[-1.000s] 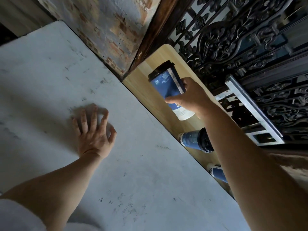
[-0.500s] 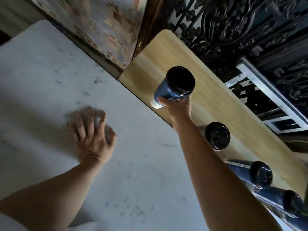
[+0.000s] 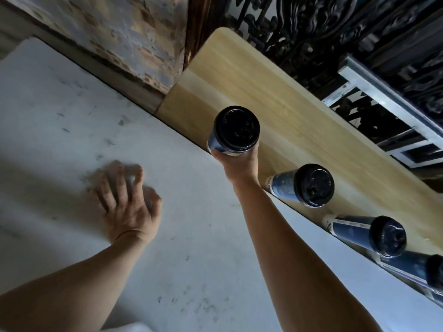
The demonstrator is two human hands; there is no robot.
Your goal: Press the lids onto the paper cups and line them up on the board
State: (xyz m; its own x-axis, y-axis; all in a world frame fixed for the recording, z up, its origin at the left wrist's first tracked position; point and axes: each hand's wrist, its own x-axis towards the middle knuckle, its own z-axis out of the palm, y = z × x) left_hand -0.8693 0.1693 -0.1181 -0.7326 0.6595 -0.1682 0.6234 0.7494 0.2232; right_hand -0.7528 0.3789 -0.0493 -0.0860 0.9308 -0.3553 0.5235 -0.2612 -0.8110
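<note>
My right hand [image 3: 236, 162] grips a blue paper cup with a black lid [image 3: 236, 129] from the near side and holds it upright at the near edge of the light wooden board [image 3: 275, 97]. Whether its base touches the board is hidden. Three more lidded blue cups stand in a row along that edge: one [image 3: 304, 185] just right of the held cup, another [image 3: 369, 234] further right, and a third [image 3: 422, 271] cut off by the frame. My left hand [image 3: 124, 200] rests on the grey table with fingers spread and slightly curled, holding nothing.
The grey table [image 3: 179, 248] spreads under both arms. A worn brick wall [image 3: 119, 37] stands behind it. Black ornate ironwork [image 3: 335, 27] and a white metal frame [image 3: 383, 97] lie beyond the board's far edge.
My right hand has tipped the cup from tilted to upright and brought it down toward the board's near edge. The view swung, bringing the row of cups into sight. My left hand curled slightly.
</note>
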